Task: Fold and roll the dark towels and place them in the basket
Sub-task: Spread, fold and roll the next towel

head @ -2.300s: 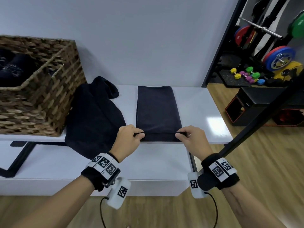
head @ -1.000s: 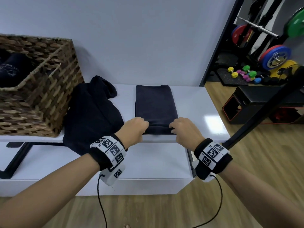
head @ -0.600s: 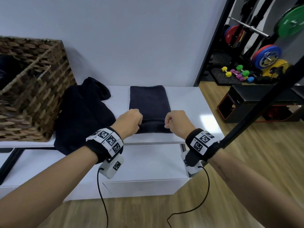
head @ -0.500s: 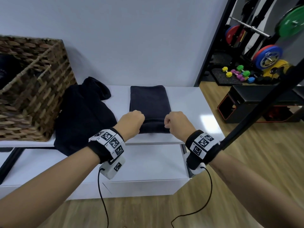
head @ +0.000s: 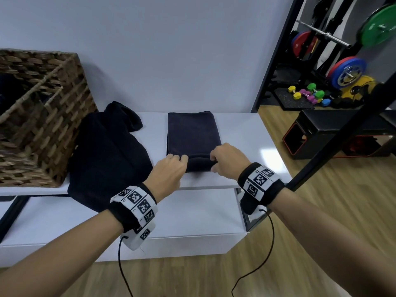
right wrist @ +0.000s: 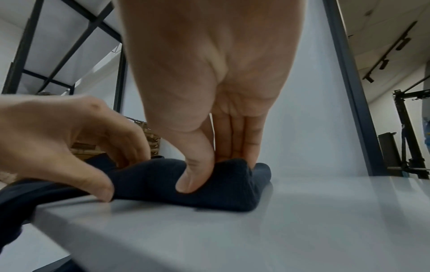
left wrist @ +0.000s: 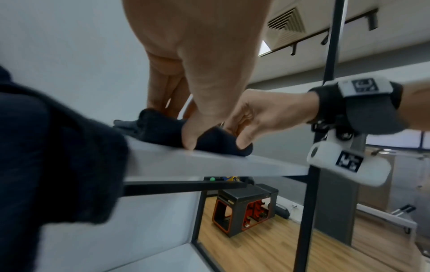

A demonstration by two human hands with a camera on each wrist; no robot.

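Observation:
A folded dark towel (head: 192, 133) lies lengthwise on the white table (head: 246, 138), its near end curled into a small roll (head: 198, 163). My left hand (head: 177, 161) grips the roll's left side, thumb in front and fingers behind. My right hand (head: 216, 160) grips its right side the same way. In the left wrist view the thumb (left wrist: 190, 139) presses into the roll (left wrist: 216, 141). The right wrist view shows the right thumb (right wrist: 193, 180) pinching the roll (right wrist: 223, 193). A woven basket (head: 49, 125) stands at the table's left, its contents mostly hidden.
A second dark towel (head: 107, 155) lies crumpled between the basket and the folded towel, hanging over the table's front edge. A black pole (head: 334, 146) slants past my right wrist. A lower white shelf (head: 192, 213) sits below. Gym weights (head: 347, 71) stand far right.
Both hands went from pinching the towel's near corners to curling over the near end, which has rolled away from me into a small roll. The view has shifted slightly.

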